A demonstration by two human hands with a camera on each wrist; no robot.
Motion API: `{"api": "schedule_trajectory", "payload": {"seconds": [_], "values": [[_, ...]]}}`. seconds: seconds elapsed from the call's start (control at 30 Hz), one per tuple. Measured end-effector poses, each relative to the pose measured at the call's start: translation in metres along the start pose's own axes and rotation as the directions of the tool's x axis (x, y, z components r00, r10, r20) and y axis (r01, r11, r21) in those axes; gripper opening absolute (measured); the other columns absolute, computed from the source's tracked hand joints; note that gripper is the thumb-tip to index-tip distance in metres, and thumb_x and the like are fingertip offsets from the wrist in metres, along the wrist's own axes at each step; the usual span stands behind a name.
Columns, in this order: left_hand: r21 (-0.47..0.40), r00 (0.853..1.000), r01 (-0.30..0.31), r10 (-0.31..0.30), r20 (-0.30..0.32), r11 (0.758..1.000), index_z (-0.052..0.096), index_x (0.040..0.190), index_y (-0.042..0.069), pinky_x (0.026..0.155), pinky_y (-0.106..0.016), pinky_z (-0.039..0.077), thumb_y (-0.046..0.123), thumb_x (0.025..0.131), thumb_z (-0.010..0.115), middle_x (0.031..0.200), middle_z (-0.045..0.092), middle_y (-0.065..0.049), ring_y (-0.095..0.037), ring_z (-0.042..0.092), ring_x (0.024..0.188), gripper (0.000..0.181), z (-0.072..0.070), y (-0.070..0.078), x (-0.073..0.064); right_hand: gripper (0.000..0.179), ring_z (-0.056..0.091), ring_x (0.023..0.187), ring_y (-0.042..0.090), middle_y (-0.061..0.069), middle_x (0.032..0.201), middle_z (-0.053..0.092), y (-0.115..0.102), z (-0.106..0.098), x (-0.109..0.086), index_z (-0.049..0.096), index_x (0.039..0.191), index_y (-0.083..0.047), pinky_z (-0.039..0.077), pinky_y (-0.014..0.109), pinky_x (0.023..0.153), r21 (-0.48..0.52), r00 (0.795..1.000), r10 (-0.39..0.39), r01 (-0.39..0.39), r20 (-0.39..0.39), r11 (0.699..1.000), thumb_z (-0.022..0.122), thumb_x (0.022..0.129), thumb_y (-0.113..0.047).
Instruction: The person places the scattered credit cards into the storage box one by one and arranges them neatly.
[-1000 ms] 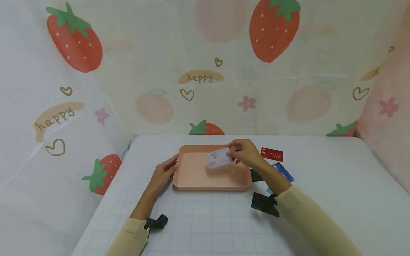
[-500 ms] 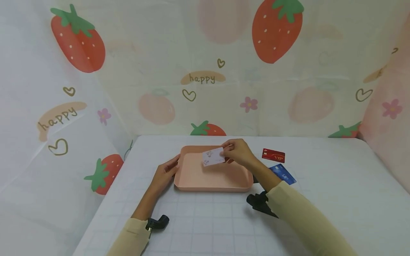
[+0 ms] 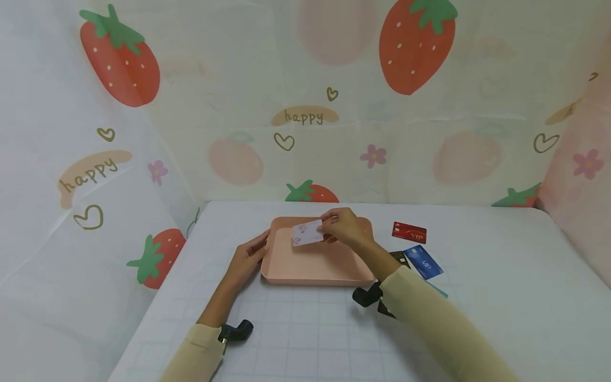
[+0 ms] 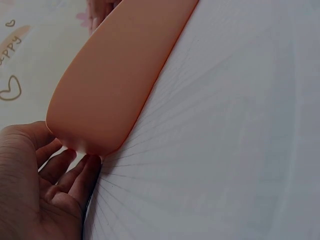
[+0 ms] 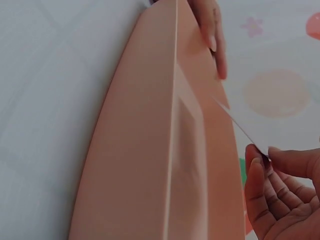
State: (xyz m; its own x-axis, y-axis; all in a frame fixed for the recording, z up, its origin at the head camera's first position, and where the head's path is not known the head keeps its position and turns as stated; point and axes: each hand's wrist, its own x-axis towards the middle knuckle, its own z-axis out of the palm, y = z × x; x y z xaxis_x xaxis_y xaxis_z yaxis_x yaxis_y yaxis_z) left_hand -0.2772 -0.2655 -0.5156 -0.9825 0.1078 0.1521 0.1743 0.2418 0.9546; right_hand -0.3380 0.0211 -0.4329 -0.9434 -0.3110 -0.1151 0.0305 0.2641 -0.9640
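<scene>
A white card with a small floral print (image 3: 305, 233) is pinched at its right edge between thumb and fingers of my right hand (image 3: 342, 229). It hangs tilted over the back of a shallow pink tray (image 3: 315, 283), its thin edge showing in the right wrist view. My left hand (image 3: 245, 259) rests against the tray's left end from outside. In the left wrist view, fingertips (image 4: 92, 162) touch the tray's rounded end wall, and none of them closes over the rim.
Right of the tray lie a red VIP card (image 3: 409, 233), a blue card (image 3: 424, 261) and a dark card (image 3: 400, 258). Another dark card (image 3: 385, 310) and a teal one (image 3: 440, 291) are mostly covered by my right forearm. A patterned curtain (image 3: 420, 116) hangs behind the table.
My right hand has carried the white card leftward over the tray, and the forearm's shift changes which cards it covers. My left hand stays at the tray's end.
</scene>
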Motion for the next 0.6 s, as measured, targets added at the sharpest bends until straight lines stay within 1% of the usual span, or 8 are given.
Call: {"api": "schedule_trajectory", "payload": {"seconds": [0.17, 0.37, 0.5, 0.6], "values": [[0.008, 1.000, 0.018, -0.018, -0.002, 1.000, 0.049, 0.151, 0.009, 0.103, -0.023, 0.048, 0.011, 0.103, 0.058, 0.154, 0.048, -0.009, -0.026, 0.048, 0.140, 0.048, -0.001, 0.000, 0.000, 0.029, 0.071, 0.062, 0.022, 0.021, 0.093, 0.075, 0.000, 0.010, 0.008, 0.066, 0.116, 0.009, 0.063, 0.037, 0.062, 0.031, 1.000, 0.024, -0.024, -0.003, 0.999, 0.073, 0.088, 0.002], [0.006, 1.000, 0.019, -0.019, 0.000, 1.000, 0.049, 0.151, 0.010, 0.104, -0.028, 0.049, 0.011, 0.103, 0.058, 0.153, 0.049, -0.012, -0.030, 0.049, 0.139, 0.048, -0.001, -0.001, 0.000, 0.026, 0.069, 0.059, 0.020, 0.021, 0.091, 0.075, 0.003, 0.018, 0.015, 0.067, 0.113, 0.010, 0.063, 0.037, 0.061, 0.063, 1.000, 0.021, -0.021, -0.003, 0.998, 0.072, 0.088, 0.002], [0.005, 1.000, 0.027, -0.027, -0.007, 1.000, 0.050, 0.151, 0.010, 0.107, -0.030, 0.046, 0.011, 0.103, 0.058, 0.154, 0.048, -0.010, -0.028, 0.047, 0.141, 0.048, 0.000, 0.000, 0.000, 0.027, 0.068, 0.057, 0.019, 0.024, 0.089, 0.074, 0.004, 0.024, 0.017, 0.066, 0.113, 0.013, 0.063, 0.036, 0.060, 0.093, 1.000, 0.026, -0.026, 0.002, 0.995, 0.072, 0.088, 0.003], [0.002, 0.999, 0.032, -0.032, -0.008, 0.999, 0.049, 0.151, 0.009, 0.109, -0.032, 0.045, 0.011, 0.104, 0.058, 0.155, 0.047, -0.008, -0.026, 0.045, 0.142, 0.048, 0.000, 0.000, 0.000, 0.026, 0.067, 0.056, 0.018, 0.023, 0.086, 0.073, 0.006, 0.028, 0.018, 0.066, 0.113, 0.013, 0.062, 0.035, 0.060, 0.104, 0.999, 0.040, -0.040, 0.001, 0.994, 0.072, 0.089, 0.003]]}}
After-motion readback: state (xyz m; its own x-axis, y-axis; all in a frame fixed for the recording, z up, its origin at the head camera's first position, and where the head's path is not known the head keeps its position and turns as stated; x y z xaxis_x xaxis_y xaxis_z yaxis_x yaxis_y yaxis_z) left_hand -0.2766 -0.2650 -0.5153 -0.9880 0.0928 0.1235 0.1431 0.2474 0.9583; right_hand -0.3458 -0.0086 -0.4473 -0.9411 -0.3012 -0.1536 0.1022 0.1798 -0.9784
